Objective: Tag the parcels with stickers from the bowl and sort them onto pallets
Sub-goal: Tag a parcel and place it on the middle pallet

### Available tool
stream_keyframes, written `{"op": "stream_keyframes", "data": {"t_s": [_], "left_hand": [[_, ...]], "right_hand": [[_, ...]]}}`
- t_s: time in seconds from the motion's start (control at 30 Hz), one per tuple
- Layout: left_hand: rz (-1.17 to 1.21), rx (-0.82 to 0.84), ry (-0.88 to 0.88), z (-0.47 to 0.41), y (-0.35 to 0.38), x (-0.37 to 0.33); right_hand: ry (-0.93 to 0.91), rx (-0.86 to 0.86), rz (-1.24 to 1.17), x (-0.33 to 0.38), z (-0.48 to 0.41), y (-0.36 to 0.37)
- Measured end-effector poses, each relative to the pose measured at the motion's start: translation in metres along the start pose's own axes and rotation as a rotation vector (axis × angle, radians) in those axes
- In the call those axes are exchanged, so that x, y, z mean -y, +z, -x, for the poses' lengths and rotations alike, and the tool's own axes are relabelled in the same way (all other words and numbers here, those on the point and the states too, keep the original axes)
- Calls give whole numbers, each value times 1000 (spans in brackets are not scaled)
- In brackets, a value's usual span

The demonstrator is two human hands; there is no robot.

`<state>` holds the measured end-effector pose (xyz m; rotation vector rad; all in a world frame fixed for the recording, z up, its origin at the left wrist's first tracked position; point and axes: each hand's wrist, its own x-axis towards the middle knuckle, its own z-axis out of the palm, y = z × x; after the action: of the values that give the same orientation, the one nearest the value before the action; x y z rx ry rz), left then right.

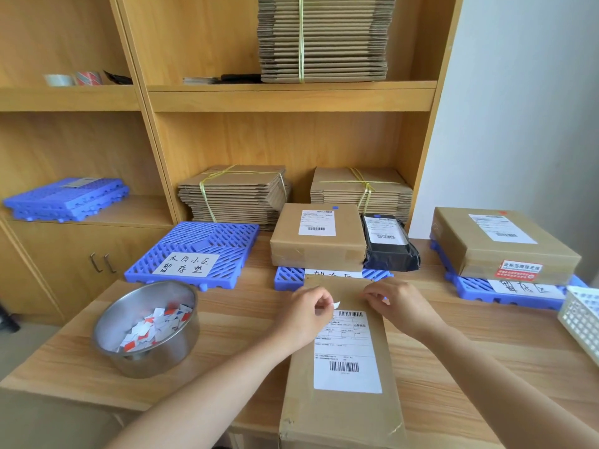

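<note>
The parcel [343, 413] lies flat on the table [233, 328] in front of the person, its far end near the middle pallet [287, 277]. A small white slip [336, 304] is pinched between thumb & forefinger of the left hand [308, 314], just above the top-left corner of the label [348, 354]. The right hand [403, 306] is curled w/ fingertips drawn together. A blue speck there is possibly a peeled sticker, but it is too small to tell.

Risks:
- The sticker could be folded on itself or stuck to a finger while being peeled.
- A barcode could be covered if the sticker is pressed on too low.
- The wrong pallet could be picked if the colour is misread.

The parcel's long axis runs away from the person toward the pallets, and the label's top edge is at the far end. The bowl [168, 354] stands to the left.
</note>
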<state>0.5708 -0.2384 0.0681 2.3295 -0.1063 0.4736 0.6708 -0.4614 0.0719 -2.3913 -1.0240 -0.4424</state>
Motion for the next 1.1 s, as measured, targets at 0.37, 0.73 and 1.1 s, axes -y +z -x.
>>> {"op": "stream_keyframes", "data": {"t_s": [0.37, 0.73, 1.1], "left_hand": [[-225, -75, 169, 2, 11, 8], [-201, -88, 155, 4, 11, 7], [-210, -142, 169, 4, 11, 9]], "right_hand": [[-199, -45, 120, -5, -4, 13], [-100, 90, 112, -9, -10, 15], [712, 147, -25, 35, -12, 24]]}}
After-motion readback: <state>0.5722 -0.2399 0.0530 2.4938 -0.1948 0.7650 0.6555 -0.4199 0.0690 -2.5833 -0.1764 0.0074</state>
